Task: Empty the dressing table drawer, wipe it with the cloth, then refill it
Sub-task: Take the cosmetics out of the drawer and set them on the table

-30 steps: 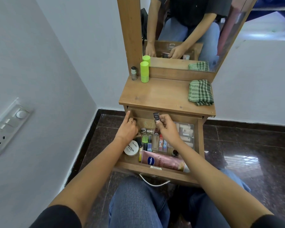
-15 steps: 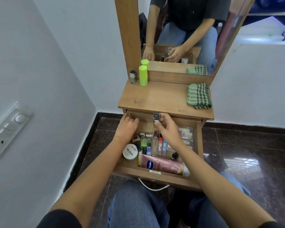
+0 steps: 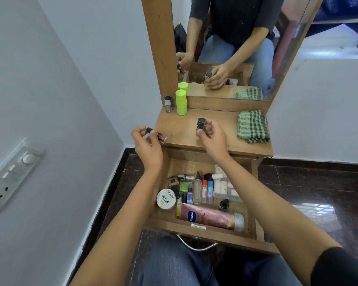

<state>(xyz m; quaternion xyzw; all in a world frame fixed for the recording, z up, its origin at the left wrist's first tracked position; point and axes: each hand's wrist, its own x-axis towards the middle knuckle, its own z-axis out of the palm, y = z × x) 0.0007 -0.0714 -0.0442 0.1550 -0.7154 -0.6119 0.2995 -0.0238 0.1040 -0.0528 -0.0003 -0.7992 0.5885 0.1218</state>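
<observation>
The right hand (image 3: pixel 213 139) pinches a small clear bottle with a black cap (image 3: pixel 201 126), fingers and thumb curled round its lower part. It holds the bottle upright over the middle of the bench (image 3: pixel 182 129); whether its base touches the wood cannot be told. The left hand (image 3: pixel 148 148) grips a small dark red nail polish bottle (image 3: pixel 161 137) in curled fingers at the bench's front left corner, the bottle tilted on its side.

Below both forearms the drawer (image 3: pixel 232 239) stands pulled out and still full. A white round jar (image 3: pixel 166 198) lies at its left, and a pink lotion tube (image 3: pixel 211 218) lies along its front wall. A row of small bottles (image 3: pixel 196 188) stands behind the tube, and white sticks (image 3: pixel 222 185) lie to the right.

On the bench, the folded green checked cloth (image 3: pixel 253 126) lies at the right edge. A lime green cylinder (image 3: pixel 181 102) and a silver-capped bottle (image 3: pixel 168 104) stand just beside each other at the back left, against the mirror (image 3: pixel 232 38) frame. A switch panel (image 3: pixel 8 176) sits on the left wall.
</observation>
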